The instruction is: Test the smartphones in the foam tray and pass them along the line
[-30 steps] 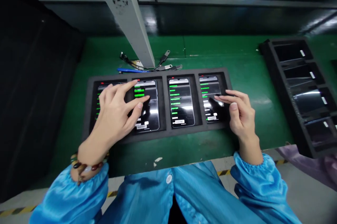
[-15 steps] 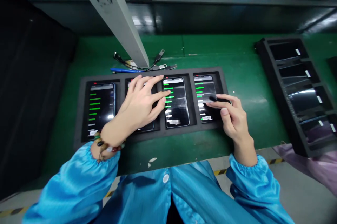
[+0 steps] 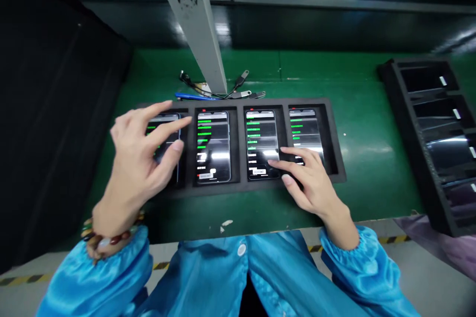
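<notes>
Several smartphones lie face up, screens lit with green and white text lines, in the compartments of a black foam tray (image 3: 215, 191). My left hand (image 3: 143, 153), fingers spread, hovers over the leftmost phone (image 3: 174, 151) and hides most of it. Beside it, the second phone (image 3: 213, 148) from the left is uncovered. My right hand (image 3: 310, 175) is open, its index fingertip at the lower right of the third phone's screen (image 3: 260, 133); whether it touches the glass I cannot tell. Its fingers partly cover the rightmost phone (image 3: 303, 126).
Behind the tray lie short black cables (image 3: 223, 94) and a blue pen-like stick (image 3: 191, 96), near a grey post (image 3: 203, 24). A second foam tray (image 3: 416, 123) with several dark-screened phones stands at the right. A black panel (image 3: 55, 108) borders the left of the green table (image 3: 364, 108).
My left hand has moved left, from between the second and third phones to the leftmost one. My right hand has gone from the rightmost phone to the third. The view has shifted slightly.
</notes>
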Tool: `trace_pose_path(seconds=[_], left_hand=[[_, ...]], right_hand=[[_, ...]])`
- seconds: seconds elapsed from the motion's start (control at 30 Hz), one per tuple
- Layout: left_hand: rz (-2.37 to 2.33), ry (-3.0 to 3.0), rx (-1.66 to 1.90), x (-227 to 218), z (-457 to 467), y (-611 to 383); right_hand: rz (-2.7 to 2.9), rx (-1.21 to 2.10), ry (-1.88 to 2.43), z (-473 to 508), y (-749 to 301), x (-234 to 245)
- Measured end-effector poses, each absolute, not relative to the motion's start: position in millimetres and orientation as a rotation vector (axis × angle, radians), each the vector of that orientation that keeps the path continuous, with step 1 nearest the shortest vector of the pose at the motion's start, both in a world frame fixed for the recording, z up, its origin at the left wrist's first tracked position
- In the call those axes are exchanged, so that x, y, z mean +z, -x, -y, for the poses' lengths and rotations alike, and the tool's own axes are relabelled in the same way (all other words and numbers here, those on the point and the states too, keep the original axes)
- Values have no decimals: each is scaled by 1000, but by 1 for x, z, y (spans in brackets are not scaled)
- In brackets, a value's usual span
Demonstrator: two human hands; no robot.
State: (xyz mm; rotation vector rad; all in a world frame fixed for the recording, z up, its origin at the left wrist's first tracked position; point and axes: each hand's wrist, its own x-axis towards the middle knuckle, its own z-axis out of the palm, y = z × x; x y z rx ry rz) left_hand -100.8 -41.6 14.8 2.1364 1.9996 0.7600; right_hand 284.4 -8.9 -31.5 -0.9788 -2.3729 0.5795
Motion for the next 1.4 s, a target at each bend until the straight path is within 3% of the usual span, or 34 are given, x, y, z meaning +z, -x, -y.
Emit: trace_pose_path(seconds=[0.2,0.53,0.87,1.17,1.4], left_hand=[[-2216,-1795,854,-16,82,159],[-1946,-1401,1085,-51,94,189],[-1865,-1512,1004,-53,104,194],[-1968,-1489,1180,-61,87,189],[-1858,-1579,1000,-54,100,199]], right_hand=[[2401,632,895,13,-244,-27],[2538,698,774,17,-169,-25],[2209,644,925,13,-205,-26],[1954,392,1211,3,-255,-31],[1771,278,1494,-2,-291,-33]])
